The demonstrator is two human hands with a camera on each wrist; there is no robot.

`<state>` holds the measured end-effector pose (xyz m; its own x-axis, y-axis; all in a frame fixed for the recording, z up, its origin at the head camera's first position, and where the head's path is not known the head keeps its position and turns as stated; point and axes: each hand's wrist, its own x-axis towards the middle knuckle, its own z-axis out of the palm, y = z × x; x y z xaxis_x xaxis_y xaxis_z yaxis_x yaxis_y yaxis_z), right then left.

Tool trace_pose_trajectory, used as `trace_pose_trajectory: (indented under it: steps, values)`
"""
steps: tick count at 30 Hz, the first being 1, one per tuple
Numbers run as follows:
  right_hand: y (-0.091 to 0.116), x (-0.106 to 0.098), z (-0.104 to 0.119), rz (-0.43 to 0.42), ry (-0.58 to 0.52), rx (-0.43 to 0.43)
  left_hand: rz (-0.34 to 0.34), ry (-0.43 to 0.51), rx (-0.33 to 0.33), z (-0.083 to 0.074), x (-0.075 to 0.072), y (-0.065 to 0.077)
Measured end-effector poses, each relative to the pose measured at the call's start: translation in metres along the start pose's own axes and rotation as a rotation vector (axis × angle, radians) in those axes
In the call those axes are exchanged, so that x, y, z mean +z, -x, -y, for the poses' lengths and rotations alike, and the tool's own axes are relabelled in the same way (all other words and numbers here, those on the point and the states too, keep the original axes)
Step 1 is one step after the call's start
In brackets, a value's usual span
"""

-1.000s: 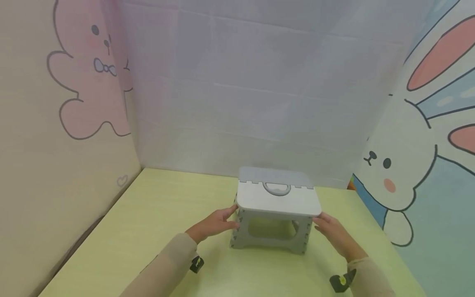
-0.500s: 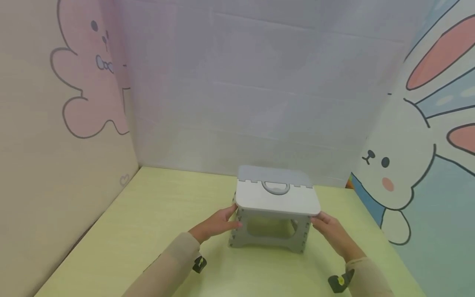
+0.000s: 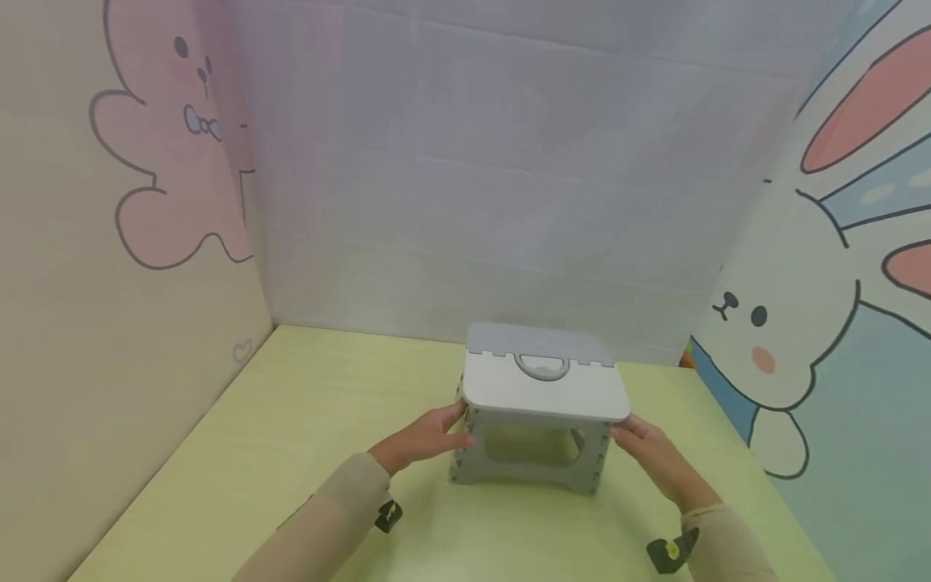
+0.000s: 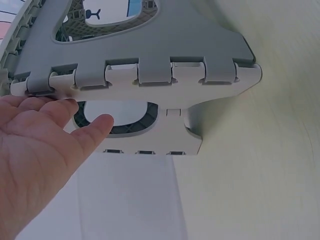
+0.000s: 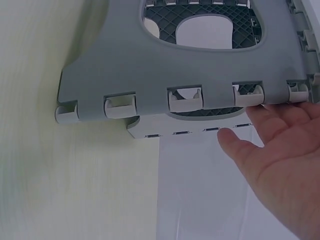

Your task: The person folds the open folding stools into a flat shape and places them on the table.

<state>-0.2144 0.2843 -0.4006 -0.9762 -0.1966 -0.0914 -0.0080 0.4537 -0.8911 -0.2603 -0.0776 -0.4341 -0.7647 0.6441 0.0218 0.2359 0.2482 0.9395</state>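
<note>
- Stool (image 3: 545, 396), folding, one: upright, top spread flat, directly between both hands; carry-handle (image 3: 541, 375) set in its top, up and inward from either hand.
- Left hand (image 3: 419, 440), one: set against the stool's left end, just beneath the rim; fingers extended, thumb parted from them, no pinch evident. Fingertips partly hidden; whether the thumb touches cannot be told.
- Right hand (image 3: 658, 457), one: set against the opposite end, just beneath the rim; fingers reaching along the edge, thumb held away, likewise no pinch evident.
- Front leg panel (image 3: 512, 474), grey, with opening: between the hands, reaching lower than both.
- Tabletop (image 3: 349, 380), pale yellow: beneath both hands, bearing the stool.
- Change over the last second: almost none; the head view shifts slightly, while hands and stool keep their places. Judged from that, the stool stands opened and the hands are steadying it rather than shifting it.
- Head view only: whole top, handle and both hands together.
- Left wrist view only: left palm, with hinge loops (image 4: 121, 74) running beside its fingertips.
- Right wrist view: right thumb visibly clear of the stool, a gap the head view does not show; dark lattice (image 5: 167, 27) seen through the panel's opening, beyond the hand.
</note>
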Motion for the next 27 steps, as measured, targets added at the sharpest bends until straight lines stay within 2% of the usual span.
trace_pose_trajectory:
  steps: [6,12,19,27]
  values:
    - [0.0,0.0,0.001,0.051,0.012,-0.013,0.024,-0.006,0.018,-0.002,-0.002,0.003]
    - [0.002,0.0,0.003,0.062,0.022,-0.028,0.018,-0.004,-0.005,-0.004,-0.003,0.007]
    - [0.006,0.004,0.001,0.057,0.076,-0.019,0.029,0.001,0.017,-0.003,-0.005,0.019]
    - [0.005,0.012,0.005,0.099,0.057,-0.032,0.016,-0.004,0.01,0.001,-0.006,0.032]
